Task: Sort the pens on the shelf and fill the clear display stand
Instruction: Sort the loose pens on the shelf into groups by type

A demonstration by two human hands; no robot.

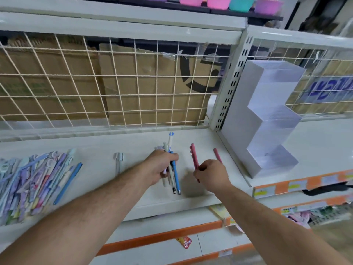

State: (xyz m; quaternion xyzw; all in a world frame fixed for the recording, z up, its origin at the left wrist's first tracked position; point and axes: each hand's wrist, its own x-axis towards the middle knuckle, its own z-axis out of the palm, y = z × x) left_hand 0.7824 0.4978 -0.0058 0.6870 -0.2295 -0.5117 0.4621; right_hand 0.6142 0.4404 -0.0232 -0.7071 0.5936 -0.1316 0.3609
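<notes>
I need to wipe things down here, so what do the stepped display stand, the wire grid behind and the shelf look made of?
Display stand: probably acrylic, frosted-looking; front walls seem translucent with crisp edges. Wire grid: likely metal wire, cream coated; thin crossed rods. Shelf: seemingly painted sheet metal; smooth pale matte surface.

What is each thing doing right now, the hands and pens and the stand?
Left hand: grips a bundle of pens.
Right hand: pinches a pink pen.
Second pink pen: lower end hidden behind right hand.
Pen pile: lying loose on the shelf.
Display stand: upright, no pens visible inside.
</notes>
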